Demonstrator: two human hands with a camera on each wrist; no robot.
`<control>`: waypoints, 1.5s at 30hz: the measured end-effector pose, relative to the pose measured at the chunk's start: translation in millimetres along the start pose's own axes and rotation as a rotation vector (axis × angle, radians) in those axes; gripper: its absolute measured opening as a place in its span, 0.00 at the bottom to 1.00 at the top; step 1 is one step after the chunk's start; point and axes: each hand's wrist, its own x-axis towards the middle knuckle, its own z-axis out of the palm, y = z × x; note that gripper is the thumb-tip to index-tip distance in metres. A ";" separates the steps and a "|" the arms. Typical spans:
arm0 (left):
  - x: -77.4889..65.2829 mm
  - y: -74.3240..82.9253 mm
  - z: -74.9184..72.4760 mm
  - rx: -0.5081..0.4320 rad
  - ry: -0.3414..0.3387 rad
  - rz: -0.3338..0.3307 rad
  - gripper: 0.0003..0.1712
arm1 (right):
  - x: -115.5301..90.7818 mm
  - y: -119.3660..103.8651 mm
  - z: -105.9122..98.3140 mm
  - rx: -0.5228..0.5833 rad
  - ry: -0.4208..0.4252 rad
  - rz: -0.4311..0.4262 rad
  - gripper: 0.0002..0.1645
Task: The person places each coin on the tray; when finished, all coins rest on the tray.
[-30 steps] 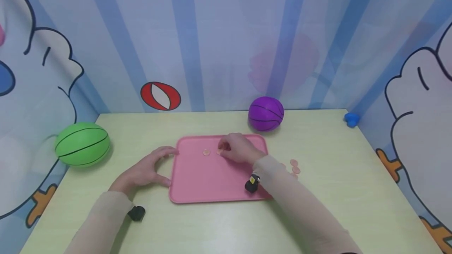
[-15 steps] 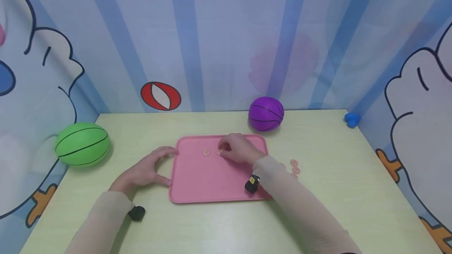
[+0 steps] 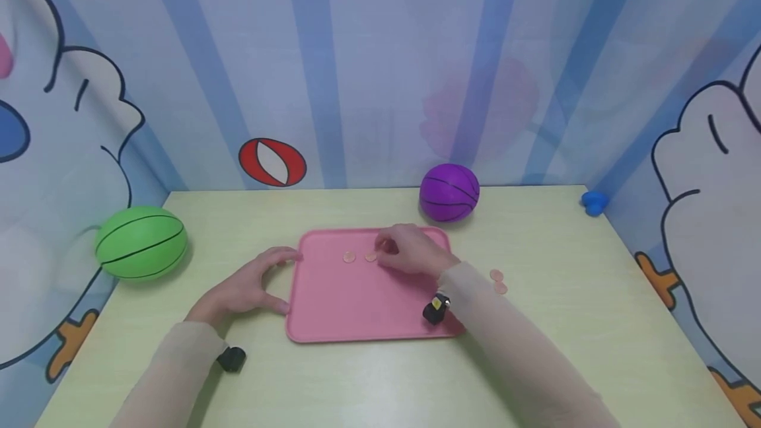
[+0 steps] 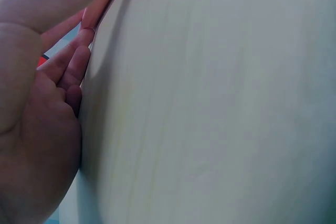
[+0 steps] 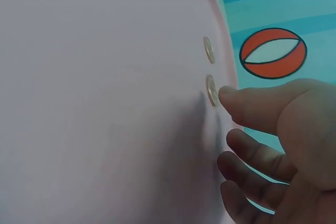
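Observation:
Two copper-coloured coins lie side by side near the far edge of a pink tray (image 3: 357, 302): the left coin (image 3: 349, 257) and the right coin (image 3: 370, 257). Just right of that second coin hovers my right hand (image 3: 416, 251), fingers loosely bent, nothing visible between them. In the right wrist view the thumb tip is close beside the nearer coin (image 5: 211, 90); whether they touch I cannot tell. My left hand (image 3: 240, 290) is spread at the tray's left edge, fingertips and thumb against the rim. The left wrist view shows its palm (image 4: 39, 145) beside the tabletop.
More coins (image 3: 497, 276) lie on the table right of the tray, partly hidden by the right sleeve. A purple ball (image 3: 449, 193) stands behind the tray, a green ball (image 3: 141, 243) far left. A small blue object (image 3: 594, 203) sits at the back right corner.
My right hand has drawn slightly right, leaving the second coin on the tray in fuller view. The left hand stays at the tray's edge. The whole head view has shifted a little.

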 end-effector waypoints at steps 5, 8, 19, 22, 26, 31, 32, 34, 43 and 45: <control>-0.6 0.3 -0.3 0.004 0.001 -0.004 0.57 | -14.6 8.3 -14.4 -0.027 -0.001 0.010 0.19; -1.0 0.4 -0.2 0.006 -0.001 0.000 0.57 | -25.3 14.2 -22.5 -0.007 0.013 0.003 0.20; -1.1 1.0 -0.9 0.019 -0.006 0.000 0.58 | -65.5 45.7 -44.7 0.087 0.054 0.038 0.20; -1.2 0.7 -1.0 0.022 -0.005 0.003 0.57 | -75.4 53.4 -50.3 0.103 0.055 0.062 0.19; -1.0 0.7 -1.3 0.022 -0.005 0.005 0.58 | -87.3 62.3 -57.3 0.116 0.039 0.111 0.18; -0.9 0.1 -1.3 0.026 -0.006 -0.001 0.58 | -97.5 73.9 -64.2 0.062 0.024 0.151 0.15; -0.9 -0.1 -1.1 0.027 -0.006 -0.004 0.59 | -99.6 75.2 -65.6 0.064 0.017 0.162 0.15; -1.0 -0.9 -1.0 0.026 -0.007 -0.010 0.59 | -104.1 78.0 -68.0 0.062 -0.005 0.173 0.16; -0.3 -0.7 -0.3 0.016 -0.006 -0.022 0.59 | -121.2 91.3 -74.3 0.033 -0.074 0.217 0.18; 0.0 -0.5 0.4 0.013 -0.005 -0.025 0.59 | -125.2 93.7 -76.1 0.038 -0.088 0.232 0.18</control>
